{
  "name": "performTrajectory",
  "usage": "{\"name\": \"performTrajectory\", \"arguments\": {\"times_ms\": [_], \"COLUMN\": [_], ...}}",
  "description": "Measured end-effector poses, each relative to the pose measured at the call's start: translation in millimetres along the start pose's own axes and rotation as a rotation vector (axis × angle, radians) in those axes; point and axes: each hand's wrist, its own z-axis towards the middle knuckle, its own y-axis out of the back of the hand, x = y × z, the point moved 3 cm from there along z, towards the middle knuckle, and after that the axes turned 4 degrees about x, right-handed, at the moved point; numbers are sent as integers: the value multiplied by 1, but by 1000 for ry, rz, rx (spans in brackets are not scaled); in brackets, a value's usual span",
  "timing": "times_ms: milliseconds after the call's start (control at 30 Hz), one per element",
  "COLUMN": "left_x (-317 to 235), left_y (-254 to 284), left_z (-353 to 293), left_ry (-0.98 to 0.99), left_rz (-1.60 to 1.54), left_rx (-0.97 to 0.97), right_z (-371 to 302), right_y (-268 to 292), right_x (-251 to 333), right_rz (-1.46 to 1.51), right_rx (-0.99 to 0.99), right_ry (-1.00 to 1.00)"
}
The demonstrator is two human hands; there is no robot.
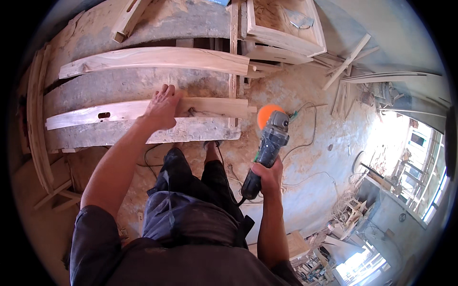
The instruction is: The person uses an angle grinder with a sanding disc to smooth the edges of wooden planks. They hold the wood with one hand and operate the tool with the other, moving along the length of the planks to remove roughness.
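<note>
My right hand point(268, 175) is closed round the black body of an angle grinder point(270, 148). An orange disc point(268, 116) sits at the grinder's head, held in the air off the right end of the workbench. My left hand point(163, 108) grips a pale wooden rail point(214, 106), its fingers curled over the far edge. This rail lies across the near part of the bench; it has an oval slot point(103, 115) towards its left end and a tenon at the right. A second, curved rail point(157, 57) lies farther back.
The worn bench top point(191, 131) ends just before my legs. A wooden drawer box point(284, 24) stands at the back right, with loose strips point(350, 62) beside it. Cords point(312, 138) run over the dusty floor. Scrap wood point(350, 214) is heaped at the right, and long boards point(36, 119) stand at the left.
</note>
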Motion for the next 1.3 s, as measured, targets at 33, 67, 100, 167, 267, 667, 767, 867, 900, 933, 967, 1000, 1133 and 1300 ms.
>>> {"name": "performTrajectory", "arguments": {"times_ms": [33, 67, 100, 167, 267, 667, 767, 867, 900, 933, 967, 1000, 1133, 1300], "left_x": [-1, -3, -6, 0, 3, 1, 4, 3, 3, 3, 3, 2, 0, 3], "left_y": [5, 11, 21, 17, 18, 18, 15, 14, 15, 14, 14, 16, 21, 12], "left_z": [2, 4, 5, 12, 13, 16, 16, 16, 15, 15, 15, 15, 16, 15], "left_ry": [1, 3, 34, -2, 8, 37, 45, 45, 46, 43, 40, 37, 54, 44], "left_rz": [-28, -57, -101, -106, -123, -124, -132, -137, -136, -136, -135, -133, -125, -113], "left_rx": [35, 70, 152, 154, 191, 222, 216, 208, 209, 205, 202, 199, 235, 169], "right_z": [3, 7, 15, 26, 34, 41, 43, 40, 40, 40, 40, 41, 53, 46], "right_y": [-6, -10, -11, -14, -12, -10, -3, 3, 2, 1, -1, -6, -7, -6], "right_x": [5, 9, 7, 6, 2, 6, 7, 1, 1, 3, 5, 12, 9, 10], "right_rz": [-26, -52, -89, -56, -49, -50, 25, 45, 39, 34, -7, -46, -34, -19], "right_rx": [2, 5, 32, 60, 116, 133, 108, 74, 88, 102, 121, 138, 168, 125], "right_ry": [28, 55, 57, 53, 41, 34, -48, -47, -32, -18, -8, 2, 3, 12]}}
